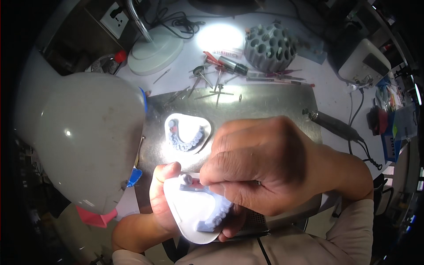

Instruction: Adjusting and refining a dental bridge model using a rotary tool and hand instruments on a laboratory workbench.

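A dental model, a white base with a blue-grey arch of teeth, rests tilted in my left hand. The thumb lies along its upper left edge and fingers wrap round the lower right side. My right hand is closed in a pinch over the model's teeth, beside a small red patch and a whitish tooth. Whatever is between those fingertips is hidden. A second dental model, similar in colour, lies just beyond on the metal plate.
A large pale hood bulges at the left. At the back stand a lamp base and a grey bur block, with several loose burs in front. A corded handpiece lies right, below a white box.
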The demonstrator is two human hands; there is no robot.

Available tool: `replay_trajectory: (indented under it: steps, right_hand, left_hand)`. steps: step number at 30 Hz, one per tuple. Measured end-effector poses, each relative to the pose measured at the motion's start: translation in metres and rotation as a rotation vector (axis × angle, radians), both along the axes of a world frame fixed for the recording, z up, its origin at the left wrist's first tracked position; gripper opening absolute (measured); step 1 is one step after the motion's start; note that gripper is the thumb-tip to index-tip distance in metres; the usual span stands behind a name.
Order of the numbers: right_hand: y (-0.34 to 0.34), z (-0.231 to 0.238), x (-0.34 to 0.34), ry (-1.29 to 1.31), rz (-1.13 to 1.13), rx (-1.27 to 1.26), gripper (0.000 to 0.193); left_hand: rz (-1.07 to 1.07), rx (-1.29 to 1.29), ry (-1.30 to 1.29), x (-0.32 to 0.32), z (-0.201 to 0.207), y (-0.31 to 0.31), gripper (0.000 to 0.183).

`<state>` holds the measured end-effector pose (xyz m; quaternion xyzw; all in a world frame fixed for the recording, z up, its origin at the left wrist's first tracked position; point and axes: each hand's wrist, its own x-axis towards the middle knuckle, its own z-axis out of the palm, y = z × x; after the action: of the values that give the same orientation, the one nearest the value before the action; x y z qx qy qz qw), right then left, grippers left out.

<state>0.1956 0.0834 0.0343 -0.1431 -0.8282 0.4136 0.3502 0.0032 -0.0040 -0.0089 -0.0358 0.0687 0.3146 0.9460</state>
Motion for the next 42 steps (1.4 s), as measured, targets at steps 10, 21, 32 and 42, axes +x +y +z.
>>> replay_trajectory:
  steps: [10,21,32,42]
  right_hand:
    - [-0.001,0.004,0.007,-0.112,0.054,0.12,0.018]
    - [0.063,-0.015,0.047,-0.618,-0.3,0.268,0.013]
    - [0.061,0.013,-0.019,-1.077,-0.008,0.42,0.011]
    - [0.068,0.019,-0.039,-1.278,0.109,0.448,0.014]
  left_hand:
    - [0.101,-0.162,0.039,0.007,0.02,0.001,0.09]
    - [0.941,0.855,1.254,-0.001,0.016,0.007,0.097]
    - [0.918,1.302,1.272,-0.01,0.0,0.016,0.084]
    - [0.864,1.232,1.219,-0.008,-0.002,0.009,0.088]
